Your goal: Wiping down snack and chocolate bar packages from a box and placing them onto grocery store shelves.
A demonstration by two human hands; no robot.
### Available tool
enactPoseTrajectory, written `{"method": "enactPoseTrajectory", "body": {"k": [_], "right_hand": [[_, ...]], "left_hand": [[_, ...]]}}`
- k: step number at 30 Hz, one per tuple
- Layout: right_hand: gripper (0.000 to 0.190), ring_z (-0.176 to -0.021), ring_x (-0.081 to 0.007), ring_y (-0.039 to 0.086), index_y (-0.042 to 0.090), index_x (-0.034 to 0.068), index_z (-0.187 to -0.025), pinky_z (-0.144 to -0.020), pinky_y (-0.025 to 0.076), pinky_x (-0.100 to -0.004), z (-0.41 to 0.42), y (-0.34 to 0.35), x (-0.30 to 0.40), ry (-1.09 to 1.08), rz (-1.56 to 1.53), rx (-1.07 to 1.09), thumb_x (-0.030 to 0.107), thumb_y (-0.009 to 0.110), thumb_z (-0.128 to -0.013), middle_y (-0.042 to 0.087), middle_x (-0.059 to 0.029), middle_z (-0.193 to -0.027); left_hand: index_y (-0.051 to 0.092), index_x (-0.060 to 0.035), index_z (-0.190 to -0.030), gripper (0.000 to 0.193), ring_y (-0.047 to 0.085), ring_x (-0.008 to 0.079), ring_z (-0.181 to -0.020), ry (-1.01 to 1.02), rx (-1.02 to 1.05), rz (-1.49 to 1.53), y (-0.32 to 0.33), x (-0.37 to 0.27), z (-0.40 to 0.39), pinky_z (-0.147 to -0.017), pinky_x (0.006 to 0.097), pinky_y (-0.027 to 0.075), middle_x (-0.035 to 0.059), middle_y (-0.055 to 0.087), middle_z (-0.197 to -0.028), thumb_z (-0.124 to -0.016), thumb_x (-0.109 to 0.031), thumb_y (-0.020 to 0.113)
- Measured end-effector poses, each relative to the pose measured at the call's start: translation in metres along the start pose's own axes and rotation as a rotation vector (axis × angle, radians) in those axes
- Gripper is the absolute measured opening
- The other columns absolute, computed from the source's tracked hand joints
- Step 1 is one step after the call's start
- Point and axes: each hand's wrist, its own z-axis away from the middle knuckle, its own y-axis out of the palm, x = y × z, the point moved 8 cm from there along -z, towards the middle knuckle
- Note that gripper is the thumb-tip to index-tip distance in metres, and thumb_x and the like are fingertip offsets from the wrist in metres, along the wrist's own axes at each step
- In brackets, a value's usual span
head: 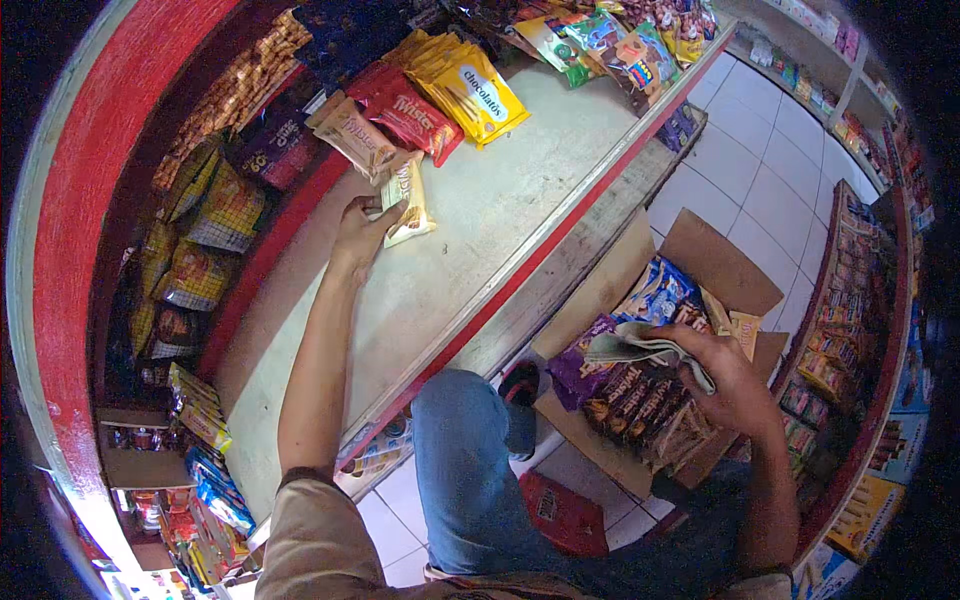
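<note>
My left hand (365,229) grips the near end of a cream Twister wafer pack (407,201) on the shelf board. Against that pack lies a light brown Twister pack (358,139). Red Twister packs (416,116) and a stack of yellow Chocolatos packs (480,90) sit just behind. A folded grey-green cloth (652,346) is pinched in my right hand (731,375), held over an open cardboard box (720,259). Inside the box are brown Twister packs (634,401), a purple pack (581,360) and a blue pack (660,292).
The pale shelf board (517,195) has a red-and-white front edge (540,247). Yellow snack bags (225,210) line the left side; mixed snack bags (622,52) lie at the far end. A red object (562,514) rests on the tiled floor (750,142). Another stocked shelf (832,330) stands right.
</note>
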Motion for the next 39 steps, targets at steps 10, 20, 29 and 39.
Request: {"method": "enactPoseTrajectory", "body": {"k": [10,20,29,39], "right_hand": [[0.049,-0.112,-0.0372,0.065,0.059,0.006,-0.13,-0.099,0.05,-0.0436,-0.002,0.003,0.005,-0.065,0.034,-0.008,-0.009,0.057,-0.083,0.067,-0.0206,-0.12],[0.05,-0.113,-0.0375,0.065,0.059,0.006,-0.129,-0.1,0.05,-0.0427,0.002,0.001,0.001,-0.035,0.036,-0.006,-0.01,0.058,-0.081,0.067,-0.0198,-0.122],[0.054,-0.12,-0.0358,0.062,0.057,0.006,-0.132,-0.107,0.043,-0.0448,0.005,0.0,-0.008,-0.012,0.094,0.032,-0.006,0.061,-0.08,0.064,-0.0192,-0.128],[0.054,-0.115,-0.0377,0.064,0.058,0.005,-0.13,-0.102,0.048,-0.0452,0.006,0.001,-0.006,-0.028,0.081,0.0,-0.009,0.058,-0.077,0.067,-0.021,-0.122]], "left_hand": [[0.058,0.0046,-0.118,0.054,0.063,0.0296,-0.103,0.168,-0.115,-0.248,-0.013,-0.014,-0.002,-0.089,0.0394,0.048,0.0179,0.065,-0.109,-0.089,-0.039,0.074],[0.06,-0.0054,-0.13,0.053,0.056,0.0387,-0.12,0.347,-0.259,-0.584,0.015,-0.055,-0.086,-0.105,0.0527,0.038,0.0219,0.064,-0.121,-0.091,-0.042,0.063],[0.056,-0.0094,-0.14,0.068,0.055,0.0363,-0.128,0.394,-0.08,-0.678,0.041,-0.046,-0.03,-0.113,0.0378,0.036,0.0225,0.059,-0.134,-0.087,-0.05,0.068],[0.055,-0.0033,-0.138,0.073,0.062,0.0332,-0.12,-0.17,-0.063,-0.461,0.003,-0.006,-0.037,-0.103,0.0375,0.044,0.0222,0.063,-0.13,-0.088,-0.055,0.064]]}}
